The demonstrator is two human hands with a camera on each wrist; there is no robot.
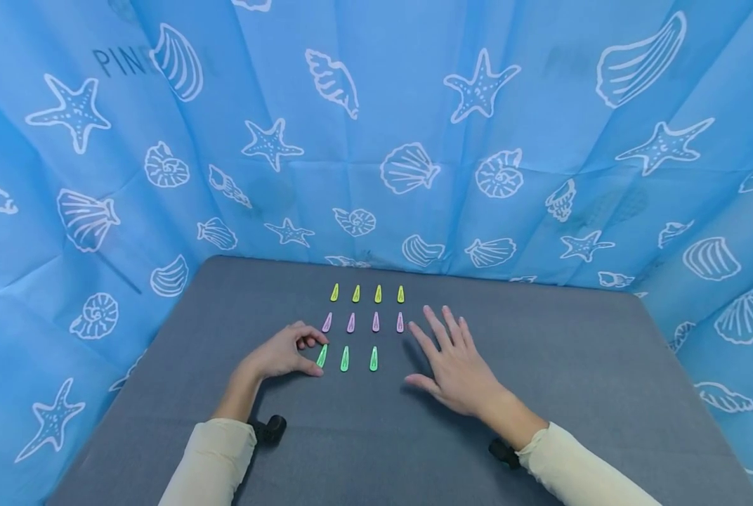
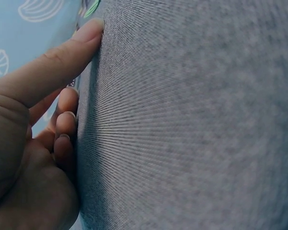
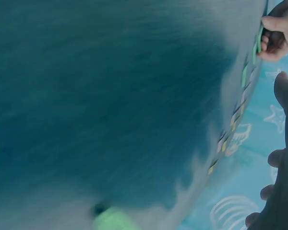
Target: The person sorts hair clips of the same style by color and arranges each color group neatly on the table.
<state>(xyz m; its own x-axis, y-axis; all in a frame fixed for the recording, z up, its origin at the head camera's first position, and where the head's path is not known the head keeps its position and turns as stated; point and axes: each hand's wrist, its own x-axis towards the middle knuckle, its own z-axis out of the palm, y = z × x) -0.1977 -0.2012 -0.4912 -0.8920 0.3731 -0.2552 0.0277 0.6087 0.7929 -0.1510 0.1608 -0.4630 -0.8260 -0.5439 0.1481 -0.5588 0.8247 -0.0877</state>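
My left hand [image 1: 284, 351] pinches the leftmost green hair clip [image 1: 322, 356] by its two ends, thumb at the near end and a fingertip at the far one. Two more green hair clips lie to its right, a middle one [image 1: 345, 358] and a right one [image 1: 374, 358]. The left thumb [image 2: 89, 31] rests by the cloth in the left wrist view. Fingers spread and straight, my right hand [image 1: 459, 369] is over the table to the right of the clips and grips nothing. A blurred green thing [image 3: 114, 220] shows beneath it in the right wrist view.
Behind the green clips lie a row of several pink hair clips [image 1: 351, 322] and a farther row of several yellow ones [image 1: 356, 294]. Grey cloth covers the table [image 1: 364, 443]. A blue curtain [image 1: 376, 105] with white shell prints hangs behind and at both sides.
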